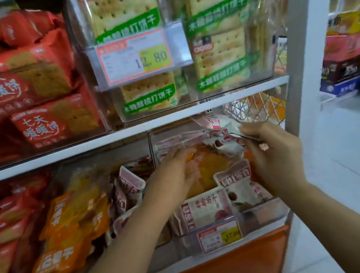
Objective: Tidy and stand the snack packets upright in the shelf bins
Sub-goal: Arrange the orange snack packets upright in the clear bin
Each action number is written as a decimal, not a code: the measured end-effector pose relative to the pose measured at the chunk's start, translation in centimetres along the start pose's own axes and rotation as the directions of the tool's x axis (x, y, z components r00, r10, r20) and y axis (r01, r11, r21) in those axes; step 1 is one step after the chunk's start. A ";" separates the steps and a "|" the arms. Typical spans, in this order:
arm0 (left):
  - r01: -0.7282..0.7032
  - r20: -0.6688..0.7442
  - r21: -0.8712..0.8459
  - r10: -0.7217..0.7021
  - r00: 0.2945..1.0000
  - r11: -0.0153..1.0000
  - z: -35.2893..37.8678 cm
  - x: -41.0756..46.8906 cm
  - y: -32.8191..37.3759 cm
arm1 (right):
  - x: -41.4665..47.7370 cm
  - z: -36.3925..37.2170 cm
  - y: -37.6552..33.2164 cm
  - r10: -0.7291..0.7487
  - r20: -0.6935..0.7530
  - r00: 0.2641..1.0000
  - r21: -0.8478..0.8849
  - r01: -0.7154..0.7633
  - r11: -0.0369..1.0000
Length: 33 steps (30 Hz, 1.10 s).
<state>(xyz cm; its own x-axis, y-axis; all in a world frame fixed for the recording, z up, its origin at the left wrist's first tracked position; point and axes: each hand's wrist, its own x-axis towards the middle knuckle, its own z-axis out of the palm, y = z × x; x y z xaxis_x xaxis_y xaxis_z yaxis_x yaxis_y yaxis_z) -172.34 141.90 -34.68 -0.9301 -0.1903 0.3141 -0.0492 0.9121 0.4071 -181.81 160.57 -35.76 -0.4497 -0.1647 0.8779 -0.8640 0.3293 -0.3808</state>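
Right hand [275,158] pinches white packet [225,130]; left hand [174,173] inside clear bin [265,214].

Bright, even shop light falls from above, with hardly a shadow, only dimness under the shelf edge [128,131] and deep in the lower bins. The clear bin front [253,216] has a milky sheen, and the price tag [134,57] holder shows pale glare. The floor [347,148] on the right is washed almost white. Motion blur smears the left hand [174,173], the white packet [229,132] pinched by the right hand [275,155], and the red packets [24,72] on the left. The white post [299,40] leans — wide-angle bending at the edges.
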 end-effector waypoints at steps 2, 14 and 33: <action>0.030 0.101 0.069 -0.037 0.994 0.997 0.2 1.0 -0.7 | 0.0 0.6 0.4 -0.002 0.042 0.999 -0.030 0.003 1.000; 0.068 0.491 0.042 -0.080 0.868 0.997 1.1 7.2 -0.9 | 1.0 2.4 1.3 0.379 0.321 0.868 -0.199 -0.330 0.923; -0.019 0.711 0.261 -0.179 0.680 0.965 -0.3 5.4 -0.5 | 1.0 1.7 1.1 0.434 0.438 0.788 -0.176 -0.398 0.900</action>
<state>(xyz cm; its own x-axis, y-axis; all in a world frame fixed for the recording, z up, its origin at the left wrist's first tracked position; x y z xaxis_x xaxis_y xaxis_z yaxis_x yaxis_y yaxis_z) -177.25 140.33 -32.87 -0.8828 -0.0345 -0.4685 -0.1249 0.9786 0.1635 -183.64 159.15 -35.78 -0.8280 -0.3939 0.3990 -0.5590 0.5256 -0.6413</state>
